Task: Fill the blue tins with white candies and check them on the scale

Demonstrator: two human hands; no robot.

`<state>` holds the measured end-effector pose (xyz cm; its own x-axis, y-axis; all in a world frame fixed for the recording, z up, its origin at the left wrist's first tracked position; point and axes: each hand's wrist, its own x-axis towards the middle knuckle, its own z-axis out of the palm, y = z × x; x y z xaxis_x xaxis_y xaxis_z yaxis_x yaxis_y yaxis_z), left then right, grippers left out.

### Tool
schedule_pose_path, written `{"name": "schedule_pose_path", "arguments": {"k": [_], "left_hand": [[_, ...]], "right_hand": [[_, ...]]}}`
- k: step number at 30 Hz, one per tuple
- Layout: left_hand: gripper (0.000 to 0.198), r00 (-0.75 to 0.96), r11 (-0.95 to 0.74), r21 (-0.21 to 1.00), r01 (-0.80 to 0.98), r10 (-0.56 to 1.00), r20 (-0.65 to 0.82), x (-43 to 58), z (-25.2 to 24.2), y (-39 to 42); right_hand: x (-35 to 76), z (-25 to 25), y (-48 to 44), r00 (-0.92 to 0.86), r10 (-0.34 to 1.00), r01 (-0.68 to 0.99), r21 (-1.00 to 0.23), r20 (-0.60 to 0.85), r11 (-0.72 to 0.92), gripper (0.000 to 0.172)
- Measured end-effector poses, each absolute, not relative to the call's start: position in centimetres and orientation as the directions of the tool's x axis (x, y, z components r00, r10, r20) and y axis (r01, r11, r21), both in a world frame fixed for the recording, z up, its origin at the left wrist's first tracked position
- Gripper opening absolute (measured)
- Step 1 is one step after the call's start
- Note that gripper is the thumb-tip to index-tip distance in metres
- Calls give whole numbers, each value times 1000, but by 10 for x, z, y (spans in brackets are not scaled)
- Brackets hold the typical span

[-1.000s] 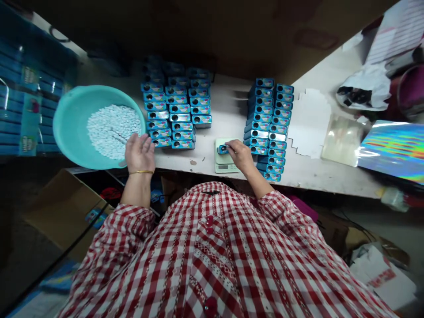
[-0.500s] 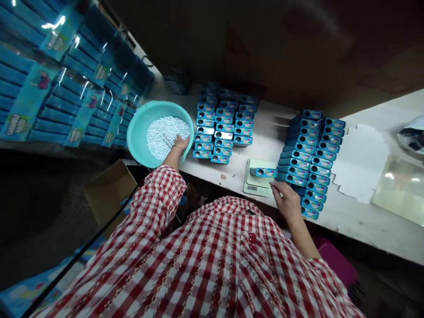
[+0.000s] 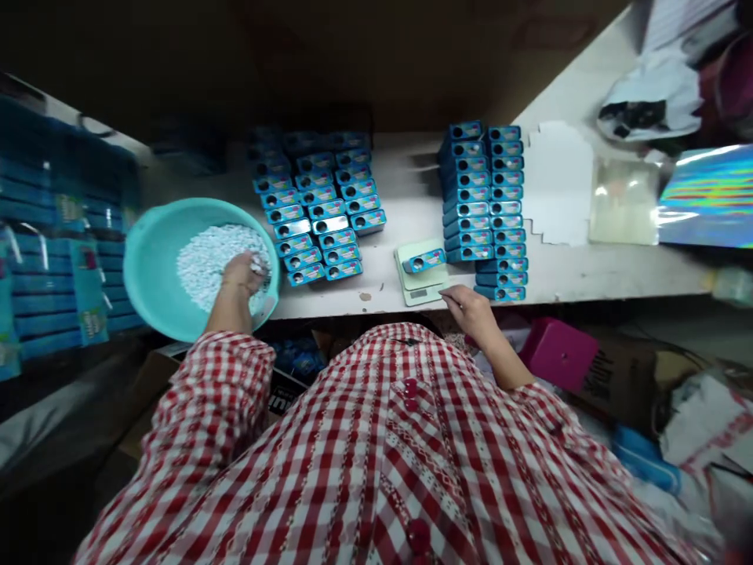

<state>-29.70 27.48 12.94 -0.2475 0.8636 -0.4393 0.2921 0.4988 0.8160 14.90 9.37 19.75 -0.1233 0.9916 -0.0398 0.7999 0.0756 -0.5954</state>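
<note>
My left hand (image 3: 240,275) is inside the turquoise bowl (image 3: 147,259), its fingers curled around small white candies at the heap's right side. More white candies (image 3: 200,263) lie heaped in the bowl. My right hand (image 3: 472,311) has its fingers pinched together at the front right corner of a pale green scale (image 3: 410,286); whatever they hold, if anything, is too small to make out. On the scale lies one blue tin (image 3: 426,260), slightly tilted to the scale's edges. The scale's small display faces me.
Rows of blue tins (image 3: 325,210) stand between bowl and scale. Two more columns of tins (image 3: 506,208) stand right of the scale. White sheets (image 3: 558,184) and a clear plastic piece (image 3: 623,200) lie farther right. Packed blue boxes (image 3: 47,259) are stacked at left. A magenta stool (image 3: 558,353) is below the table.
The view has swung to the right. My left hand has curled around some candies in the bowl. My right hand stays pinched, close to the scale's front right corner.
</note>
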Motion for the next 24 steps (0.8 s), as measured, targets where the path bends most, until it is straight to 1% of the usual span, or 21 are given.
{"name": "schedule_pose_path", "arguments": {"k": [2,3,4,5,6,8,10,12,13,15,16,18,19,20,21,22,23,24], "left_hand": [[26,-283,518,850,96,833,-475,-306,141,269],[25,-319,481,868,-124,809,-494,-310,147,266],[25,-332,404,859,-315,801,-498,-314,152,263],[26,-333,322,830,-456,803,-495,-317,155,259],[29,-359,238,794,-559,794,-491,-319,157,257],[33,-463,133,780,-611,739,-489,-322,156,253],[34,-577,83,798,-597,646,-500,-323,153,251],[33,-619,50,805,-591,612,-492,-321,153,247],[33,-608,36,800,-599,630,-484,-318,156,244],[32,-518,28,758,-652,714,-472,-306,167,235],[31,-433,51,716,-696,766,-475,-296,175,229],[33,-227,98,571,-815,853,-470,-265,193,215],[34,-131,141,494,-858,870,-475,-245,201,209],[35,-16,232,426,-875,864,-503,-223,209,202],[37,71,309,367,-877,840,-538,-199,214,197],[39,159,400,312,-862,797,-582,-175,218,193],[42,216,475,270,-838,742,-634,-152,220,189],[42,270,547,241,-802,691,-671,-131,220,186]], "right_hand": [[154,195,90,-80,996,807,-589,-40,42,24],[157,193,88,-63,997,810,-586,-41,27,23],[159,191,86,-49,998,812,-583,-43,15,23],[160,189,84,-38,998,813,-582,-46,4,23],[161,187,83,-32,998,813,-582,-51,-4,22],[159,184,83,-36,997,810,-586,-69,-11,22],[154,181,85,-62,994,803,-596,-94,-6,22],[146,180,90,-96,988,791,-612,-122,1,21],[141,181,92,-111,985,780,-626,-133,3,21],[128,185,97,-139,979,740,-673,-149,2,20],[119,187,99,-163,974,704,-710,-154,6,20],[99,193,104,-244,957,585,-811,-156,17,19],[87,196,107,-278,948,498,-867,-156,3,18],[75,198,110,-289,943,392,-919,-165,-41,19],[64,199,115,-273,942,265,-957,-193,-119,22],[53,200,120,-235,941,118,-968,-245,-222,25],[45,199,126,-190,928,-46,-942,-319,-333,28],[38,197,132,-160,901,-213,-877,-404,-431,29]]}}
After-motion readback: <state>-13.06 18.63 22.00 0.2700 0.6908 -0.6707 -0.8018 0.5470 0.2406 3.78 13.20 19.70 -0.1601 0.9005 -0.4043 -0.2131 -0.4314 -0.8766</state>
